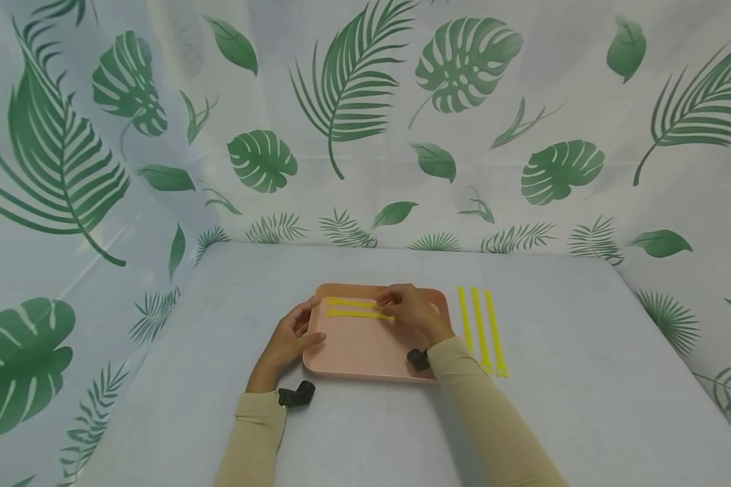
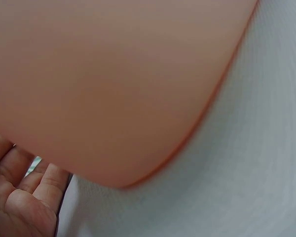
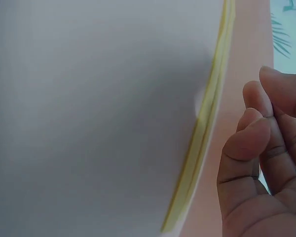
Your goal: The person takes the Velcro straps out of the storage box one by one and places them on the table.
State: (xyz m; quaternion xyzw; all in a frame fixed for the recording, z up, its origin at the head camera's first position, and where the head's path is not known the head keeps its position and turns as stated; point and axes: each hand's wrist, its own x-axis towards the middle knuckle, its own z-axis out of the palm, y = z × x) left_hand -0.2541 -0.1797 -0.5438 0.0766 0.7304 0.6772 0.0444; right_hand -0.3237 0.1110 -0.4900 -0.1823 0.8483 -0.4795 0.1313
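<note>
Two strips (image 1: 355, 314) leftward from right grip (image 1: 411, 310)

Smooth plastic is suggested by the tray (image 1: 365, 348) and yellow strips (image 1: 480, 325), creased cloth by the backdrop (image 1: 378, 162), matt, textured cloth by the table cover (image 1: 585, 352), and matt fabric by the sleeves (image 1: 493, 419).

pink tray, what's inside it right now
Inside the pink tray, two yellow strips lie side by side near its far edge. The right hand hides the farther strip's right end and some tray floor, so what is beneath it cannot be seen.
</note>
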